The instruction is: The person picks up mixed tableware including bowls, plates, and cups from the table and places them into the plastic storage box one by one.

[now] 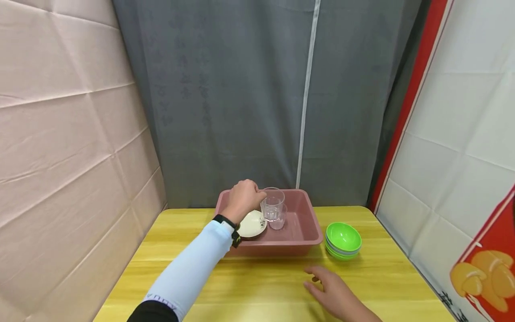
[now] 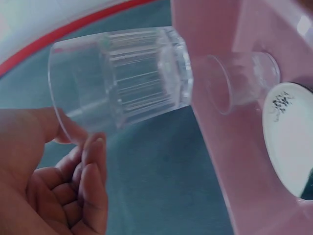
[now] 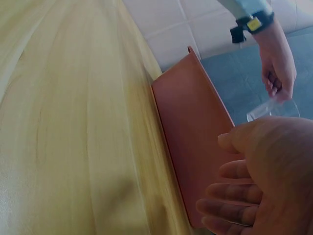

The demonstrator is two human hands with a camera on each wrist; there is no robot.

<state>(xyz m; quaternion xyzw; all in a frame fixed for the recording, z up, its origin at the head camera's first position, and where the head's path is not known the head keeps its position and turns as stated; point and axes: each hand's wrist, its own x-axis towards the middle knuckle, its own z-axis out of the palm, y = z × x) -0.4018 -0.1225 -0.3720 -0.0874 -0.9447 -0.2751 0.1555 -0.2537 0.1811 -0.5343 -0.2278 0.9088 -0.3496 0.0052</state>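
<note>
My left hand (image 1: 244, 199) pinches the rim of a clear plastic cup (image 2: 142, 73) between thumb and fingers, above the pink basin (image 1: 295, 243). In the left wrist view, a second clear cup (image 2: 244, 81) is inside the basin, beside a white plate (image 2: 291, 137) with a dark printed mark. The head view shows that plate partly behind my left wrist. My right hand (image 1: 331, 293) hovers over the table in front of the basin, fingers loosely bent and holding nothing. In the right wrist view its palm and spread fingers (image 3: 234, 193) show.
A stack of bowls (image 1: 343, 237), bright green on top, stands on the wooden table (image 1: 257, 286) to the right of the basin. A grey curtain (image 1: 241, 98) hangs behind the table, and pale panels (image 1: 80, 134) enclose both sides.
</note>
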